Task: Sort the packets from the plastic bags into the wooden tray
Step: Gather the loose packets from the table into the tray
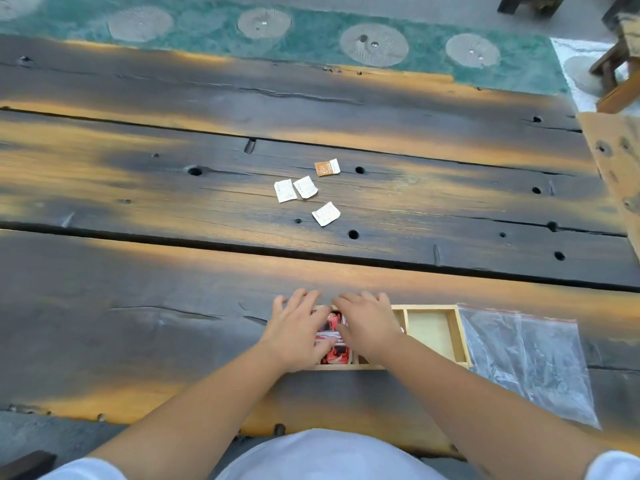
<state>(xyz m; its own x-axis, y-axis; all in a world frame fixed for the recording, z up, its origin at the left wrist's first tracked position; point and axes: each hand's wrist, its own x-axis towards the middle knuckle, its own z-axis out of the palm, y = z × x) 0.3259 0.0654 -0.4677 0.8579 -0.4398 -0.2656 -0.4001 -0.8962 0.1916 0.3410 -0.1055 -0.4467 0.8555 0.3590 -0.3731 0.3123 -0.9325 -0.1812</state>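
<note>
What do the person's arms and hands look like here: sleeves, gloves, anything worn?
Both hands are bare: no gloves, rings or watch visible on the left hand or the right hand. The forearms are uncovered right up to the bottom of the frame. Short white sleeves show only at the bottom corners, the left sleeve and the right sleeve, matching the white shirt between them. No markings visible.

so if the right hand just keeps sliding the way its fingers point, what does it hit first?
The right hand points away from the body, over the wooden tray's far rim. Beyond that is bare table, so the white packet looks like the first thing in line, though depth is hard to judge.
</note>
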